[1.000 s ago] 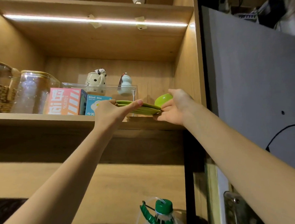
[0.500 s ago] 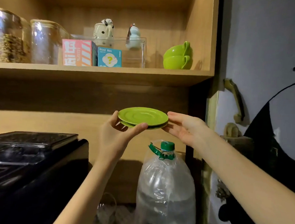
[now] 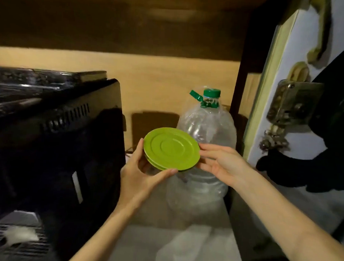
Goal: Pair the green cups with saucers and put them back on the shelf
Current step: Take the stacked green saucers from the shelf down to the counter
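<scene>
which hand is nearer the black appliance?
Left. The left hand holds the green saucers just beside the black appliance; the right hand is across the saucers, farther away.

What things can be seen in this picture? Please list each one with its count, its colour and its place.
round glossy green saucers: two, stacked, held at centre between both hands
large clear plastic water bottle with green cap: one, behind the saucers
glossy black appliance with vent slots: one, at left
pale wooden back panel: one, light brown, behind everything
white door with brass-coloured lock plate: one, at right
left hand: one, gripping the stack's left and lower edge
right hand: one, fingers at the stack's right edge
</scene>
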